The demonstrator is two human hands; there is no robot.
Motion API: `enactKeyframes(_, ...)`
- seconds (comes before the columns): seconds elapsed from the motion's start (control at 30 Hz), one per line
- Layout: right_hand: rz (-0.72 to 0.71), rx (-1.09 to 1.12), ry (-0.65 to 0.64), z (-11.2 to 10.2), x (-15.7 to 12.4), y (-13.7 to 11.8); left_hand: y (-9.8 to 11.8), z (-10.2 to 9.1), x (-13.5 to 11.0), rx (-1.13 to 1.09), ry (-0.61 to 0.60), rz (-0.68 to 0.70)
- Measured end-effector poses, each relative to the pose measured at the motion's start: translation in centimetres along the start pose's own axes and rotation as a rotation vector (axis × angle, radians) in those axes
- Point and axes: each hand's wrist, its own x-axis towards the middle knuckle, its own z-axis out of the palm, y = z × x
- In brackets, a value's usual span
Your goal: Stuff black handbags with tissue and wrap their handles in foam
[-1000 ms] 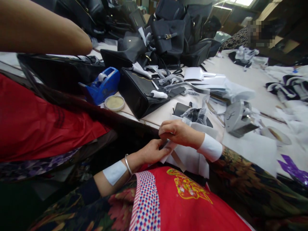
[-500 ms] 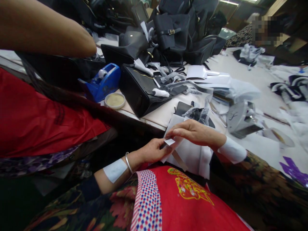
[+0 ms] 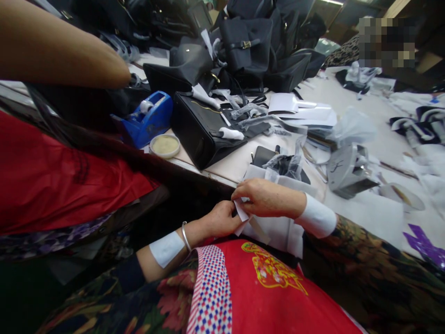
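In front of my red apron (image 3: 264, 287), my two hands meet at the near edge of a white paper wrapping (image 3: 283, 234). My left hand (image 3: 224, 219), with a silver bangle at the wrist, is closed on the wrapping's left edge. Fingers bent, my right hand (image 3: 269, 198) pinches a small white paper slip (image 3: 241, 210), right beside the left thumb. A beige strip (image 3: 259, 231) lies slantwise across the wrapping. What the wrapping encloses is hidden. Just beyond it on the table lies a small black pouch (image 3: 263, 157) with clear plastic.
A black handbag (image 3: 198, 132), a blue tape dispenser (image 3: 144, 118) and a round dish (image 3: 165, 145) sit along the table edge. On the right stands a metal dispenser (image 3: 351, 169). Black bags (image 3: 246, 51) pile up behind. A co-worker's arm (image 3: 69, 51) reaches in from the left.
My right hand has moved slightly left and down, and its fingers have closed around the paper slip, which now hangs more upright. The co-worker's elbow has shifted a little left.
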Motion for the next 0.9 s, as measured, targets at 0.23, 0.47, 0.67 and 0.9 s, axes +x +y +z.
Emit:
enactKeyframes(0.23, 0.069, -0.137, -0.082, -0.6, -0.2, -1.7, -0.5, 0.1, 0.3, 0.097, 0.028, -0.069)
enactKeyframes(0.47, 0.090, -0.040, -0.053, -0.3, 0.0, 0.1, 0.4, -0.2, 0.0, 0.091, 0.047, -0.063)
enactKeyframes(0.67, 0.098, 0.047, -0.044, 0.0, 1.2, 1.3, 0.7, -0.4, -0.2, 0.082, -0.017, 0.016)
enactKeyframes(0.9, -0.136, -0.030, 0.201, 0.7, 2.2, 2.5, 0.9, -0.3, -0.3, 0.078, 0.017, -0.067)
